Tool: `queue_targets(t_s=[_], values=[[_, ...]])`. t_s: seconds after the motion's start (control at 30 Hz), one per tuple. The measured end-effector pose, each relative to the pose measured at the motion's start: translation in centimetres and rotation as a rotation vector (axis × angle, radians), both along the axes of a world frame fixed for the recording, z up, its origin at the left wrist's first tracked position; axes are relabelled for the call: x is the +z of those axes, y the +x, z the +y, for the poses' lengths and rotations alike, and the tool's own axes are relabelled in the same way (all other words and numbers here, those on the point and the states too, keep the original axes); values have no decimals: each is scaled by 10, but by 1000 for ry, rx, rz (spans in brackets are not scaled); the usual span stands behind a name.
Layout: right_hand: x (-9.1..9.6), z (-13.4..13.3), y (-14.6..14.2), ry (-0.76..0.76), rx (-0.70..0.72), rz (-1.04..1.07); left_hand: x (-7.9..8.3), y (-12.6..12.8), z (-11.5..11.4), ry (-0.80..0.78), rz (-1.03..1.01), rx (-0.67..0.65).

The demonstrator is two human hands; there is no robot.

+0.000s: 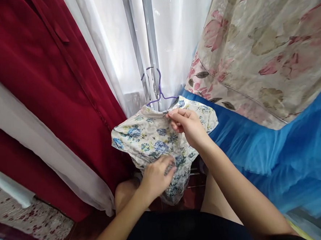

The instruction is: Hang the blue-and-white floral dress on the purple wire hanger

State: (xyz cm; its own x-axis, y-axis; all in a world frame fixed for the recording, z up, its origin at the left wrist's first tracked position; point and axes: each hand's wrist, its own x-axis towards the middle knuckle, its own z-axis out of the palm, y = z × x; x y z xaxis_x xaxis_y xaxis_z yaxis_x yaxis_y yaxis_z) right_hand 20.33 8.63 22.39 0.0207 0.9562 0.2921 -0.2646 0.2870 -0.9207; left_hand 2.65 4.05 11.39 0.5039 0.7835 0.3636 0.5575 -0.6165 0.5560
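Note:
A small short-sleeved blouse (pixel 153 142) with blue and green flowers on a pale ground hangs from a purple hanger (pixel 160 93). My right hand (pixel 189 126) is closed in a pinch on the blouse's front neckline, thumb against fingertips. Lower down, in front of the blouse, is my left hand (pixel 159 176), slightly smeared by motion. Its fingers curve, with a gap between them and the thumb. Whether the left fingertips touch the cloth cannot be made out. Folds and my hands hide part of the blouse's front.
Grey metal strips (pixel 150 33) stand before a white curtain (pixel 171 28), with the hanger's hook against them. Dark red curtain cloth (pixel 75 114) hangs at left. On the right, a pink-flowered cloth (pixel 251 53) overhangs blue tulle (pixel 266 160). My legs are below the blouse.

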Motion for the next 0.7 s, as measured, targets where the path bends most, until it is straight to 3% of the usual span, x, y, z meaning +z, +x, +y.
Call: queue_targets(t_s=[0.1,0.2,0.27,0.37,0.53,0.7], values=[[-3,-12,1,15,-36,-60,48,-2,29,160,-324,121],[-3,-15,4,54,-54,-126,97,5,54,365,-286,76],[-4,-12,6,93,-75,-153,117,12,62,466,-214,47],[-11,-2,7,155,-112,-151,127,21,62,529,-226,75],[-31,14,-1,142,-136,-237,121,20,58,514,-483,199],[-55,11,-4,36,-80,-322,122,-18,82,506,-834,362]])
